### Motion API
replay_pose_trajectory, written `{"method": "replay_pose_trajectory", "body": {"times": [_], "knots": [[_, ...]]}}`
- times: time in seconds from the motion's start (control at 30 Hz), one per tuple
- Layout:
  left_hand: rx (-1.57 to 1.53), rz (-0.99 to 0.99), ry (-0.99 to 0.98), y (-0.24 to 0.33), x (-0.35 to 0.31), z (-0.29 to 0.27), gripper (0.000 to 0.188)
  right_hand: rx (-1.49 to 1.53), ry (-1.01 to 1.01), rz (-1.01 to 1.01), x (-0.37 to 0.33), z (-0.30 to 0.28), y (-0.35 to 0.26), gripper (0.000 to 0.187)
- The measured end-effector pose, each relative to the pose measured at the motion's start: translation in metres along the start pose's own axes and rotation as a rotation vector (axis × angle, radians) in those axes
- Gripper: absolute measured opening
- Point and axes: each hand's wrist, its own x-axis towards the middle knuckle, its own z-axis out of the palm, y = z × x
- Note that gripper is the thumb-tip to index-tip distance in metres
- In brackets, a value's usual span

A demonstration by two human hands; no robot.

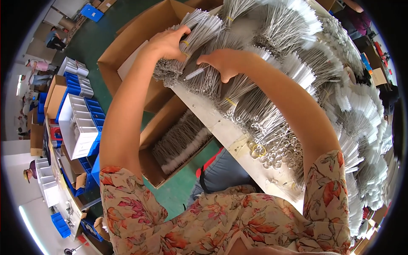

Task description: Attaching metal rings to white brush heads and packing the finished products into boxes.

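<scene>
My left hand (169,44) is closed around a bundle of wire brushes (199,32) with whitish bristles and a yellow band, at the table's far left edge. Their looped wire ends (168,72) hang below my palm. To the right, my right hand (223,63) is over the brush pile with its thumb and fingers apart, holding nothing that I can see. A single white-bristled brush (195,73) juts out below its fingertips. Beneath this hand lie more thin wire stems (212,83); its fingertips partly cover them.
Banded brush bundles (289,21) are heaped across the table (229,134) to the right. An open cardboard box (111,57) stands beyond my left arm. Another box (146,172) below the table edge contains brushes. White and blue bins (80,127) stand at left; people are in the background.
</scene>
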Motion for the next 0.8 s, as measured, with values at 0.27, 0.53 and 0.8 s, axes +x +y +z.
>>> {"method": "replay_pose_trajectory", "body": {"times": [0.27,0.53,0.8], "knots": [[-0.018,0.029,0.061,-0.004,-0.001,0.006,0.074,-0.042,-0.058,0.120,0.029,-0.004,-0.013,0.067],[0.053,-0.015,0.025,0.000,-0.004,0.005,0.077,-0.173,-0.096,0.125,0.042,-0.005,-0.017,0.052],[0.041,0.022,0.091,0.002,-0.006,0.006,0.073,-0.405,-0.259,0.362,0.063,-0.010,-0.015,0.032]]}}
